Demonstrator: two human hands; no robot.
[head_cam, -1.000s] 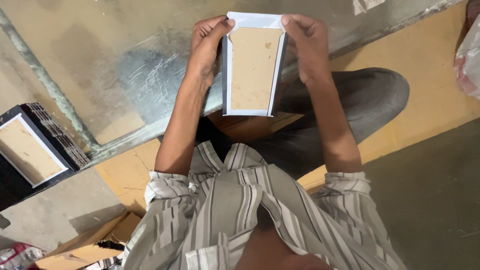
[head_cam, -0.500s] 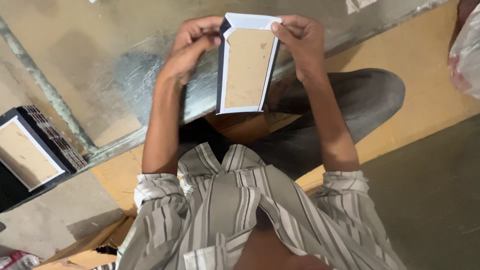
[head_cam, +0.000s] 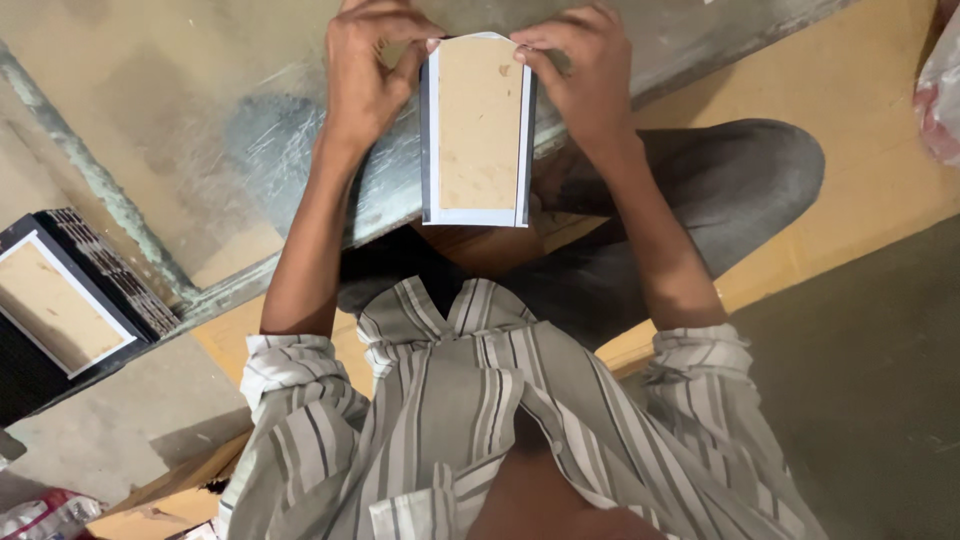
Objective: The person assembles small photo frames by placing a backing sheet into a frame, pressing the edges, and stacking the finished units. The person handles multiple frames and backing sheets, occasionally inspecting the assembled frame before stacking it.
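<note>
I hold a flat rectangular panel (head_cam: 478,128) upright in front of me: brown cardboard face, white border, dark edges. My left hand (head_cam: 368,62) pinches its top left corner with fingers curled over the edge. My right hand (head_cam: 580,68) grips the top right corner the same way. The panel's lower end hangs free above my lap and crossed legs in dark trousers. My striped shirt fills the bottom of the view.
A stack of similar dark-edged panels (head_cam: 62,300) lies at the left on the floor. A metal sheet (head_cam: 250,150) and a green pipe (head_cam: 95,180) lie ahead. A brown board (head_cam: 860,200) lies under me. A plastic bag (head_cam: 940,95) sits at the right edge.
The panel and both hands have shifted slightly left and up in view. My fingers have moved closer to the top corners, and the white flap at the top is folded down flatter.
</note>
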